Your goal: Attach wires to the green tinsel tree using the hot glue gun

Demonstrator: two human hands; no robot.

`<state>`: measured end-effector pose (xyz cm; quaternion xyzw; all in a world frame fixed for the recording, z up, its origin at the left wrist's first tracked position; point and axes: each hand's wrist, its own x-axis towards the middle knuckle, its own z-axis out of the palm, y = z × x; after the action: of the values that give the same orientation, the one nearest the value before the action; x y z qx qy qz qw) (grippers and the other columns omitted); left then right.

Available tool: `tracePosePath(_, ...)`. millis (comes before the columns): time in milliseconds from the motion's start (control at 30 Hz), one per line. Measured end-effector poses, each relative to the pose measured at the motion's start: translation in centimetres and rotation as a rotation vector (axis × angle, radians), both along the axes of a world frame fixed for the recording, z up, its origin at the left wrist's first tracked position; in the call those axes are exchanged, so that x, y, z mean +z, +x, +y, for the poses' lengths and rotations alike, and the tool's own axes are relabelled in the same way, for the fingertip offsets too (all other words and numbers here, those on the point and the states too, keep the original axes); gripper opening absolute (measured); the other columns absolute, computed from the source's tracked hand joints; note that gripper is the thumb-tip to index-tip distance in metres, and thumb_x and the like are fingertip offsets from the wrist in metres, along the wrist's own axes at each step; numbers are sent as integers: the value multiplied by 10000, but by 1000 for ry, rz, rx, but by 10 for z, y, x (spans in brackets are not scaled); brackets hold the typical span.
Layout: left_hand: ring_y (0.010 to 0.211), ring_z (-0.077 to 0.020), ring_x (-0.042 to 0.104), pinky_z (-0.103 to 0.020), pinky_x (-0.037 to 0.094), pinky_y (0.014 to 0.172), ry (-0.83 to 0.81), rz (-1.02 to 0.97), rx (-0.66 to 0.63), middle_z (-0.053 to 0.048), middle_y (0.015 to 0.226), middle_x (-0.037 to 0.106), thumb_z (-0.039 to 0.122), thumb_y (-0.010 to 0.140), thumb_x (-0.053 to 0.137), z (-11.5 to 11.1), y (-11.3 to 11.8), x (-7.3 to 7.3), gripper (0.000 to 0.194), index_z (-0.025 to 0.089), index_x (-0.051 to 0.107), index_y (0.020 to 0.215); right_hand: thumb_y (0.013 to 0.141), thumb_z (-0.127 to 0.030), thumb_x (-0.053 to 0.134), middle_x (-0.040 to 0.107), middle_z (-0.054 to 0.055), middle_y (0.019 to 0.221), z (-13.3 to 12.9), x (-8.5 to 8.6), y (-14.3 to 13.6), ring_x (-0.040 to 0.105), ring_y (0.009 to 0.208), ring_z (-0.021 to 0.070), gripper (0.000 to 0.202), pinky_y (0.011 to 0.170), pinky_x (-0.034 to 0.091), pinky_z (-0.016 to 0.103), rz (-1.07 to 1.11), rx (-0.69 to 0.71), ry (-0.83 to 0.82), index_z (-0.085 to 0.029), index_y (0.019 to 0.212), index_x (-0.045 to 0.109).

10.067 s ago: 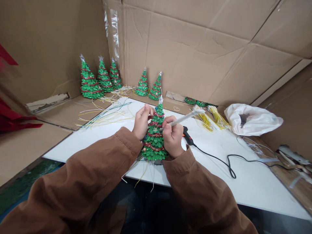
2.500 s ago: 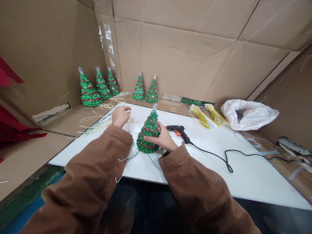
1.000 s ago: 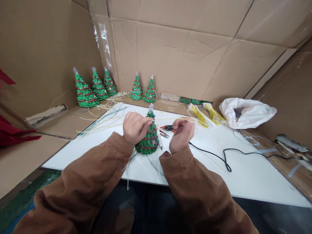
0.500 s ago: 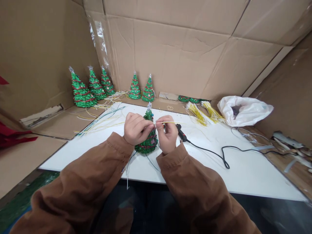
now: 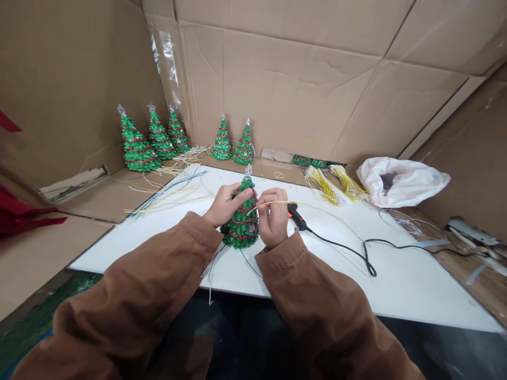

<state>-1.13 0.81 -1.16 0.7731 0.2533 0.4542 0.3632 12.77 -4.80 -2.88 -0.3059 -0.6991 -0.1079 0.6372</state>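
A small green tinsel tree [image 5: 241, 227] with red garland and a clear star top stands upright near the front edge of the white board. Wrapped round its upper left side is my left hand [image 5: 228, 205], thumb across the front. My right hand [image 5: 273, 214], just right of the tree, pinches a thin yellow-and-white wire [image 5: 325, 205]. One short end of that wire points at the tree's front, and the rest trails off to the right. Behind my right hand lies a black glue gun [image 5: 297, 216] with an orange part. Loose wire ends stick out under the tree.
Several finished-looking trees [image 5: 137, 148] stand along the cardboard wall. Loose wires [image 5: 170, 195] lie at the left, yellow wire bundles [image 5: 325, 184] and a white plastic bag [image 5: 404, 182] at the back right. A black cord [image 5: 336, 243] runs right across the white board [image 5: 396, 285].
My left hand has left the pinch at the wire and now holds the tree's upper part. My right hand still pinches the wire, whose short end now shows. The view has shifted slightly.
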Motion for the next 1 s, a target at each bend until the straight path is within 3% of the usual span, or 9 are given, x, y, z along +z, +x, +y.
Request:
tracePosePath(200, 596, -146, 589, -258, 467, 593, -334, -224, -125, -52, 662, 651, 589, 795, 500, -6, 3, 4, 497, 120, 653, 736, 941, -253, 373, 512, 28, 770, -3, 2, -1, 489, 788, 174, 193, 710, 393, 363, 38, 11, 30, -196, 794, 483)
tracePosePath(333, 538, -128, 563, -242, 461, 557, -441, -270, -175, -31, 595, 626, 605, 779, 512, -6, 3, 4, 500, 127, 645, 718, 930, -231, 399, 517, 26, 766, -5, 4, -2, 494, 775, 173, 167, 696, 400, 358, 35, 9, 40, -198, 800, 499)
tracePosePath(467, 528, -113, 545, -226, 450, 548, -445, -277, -194, -18, 584, 616, 590, 793, 509, -4, 4, 2, 489, 127, 644, 719, 922, -223, 416, 531, 27, 778, -5, 3, -2, 503, 785, 175, 158, 708, 406, 362, 9, -17, 29, -200, 803, 517)
tracePosePath(1000, 576, -132, 553, -249, 433, 564, -333, -194, -55, -40, 659, 638, 656, 767, 488, -12, 7, 7, 560, 123, 658, 735, 918, -275, 449, 554, 42, 788, -6, 0, -2, 492, 787, 183, 186, 712, 383, 355, -96, -98, 26, -202, 811, 583)
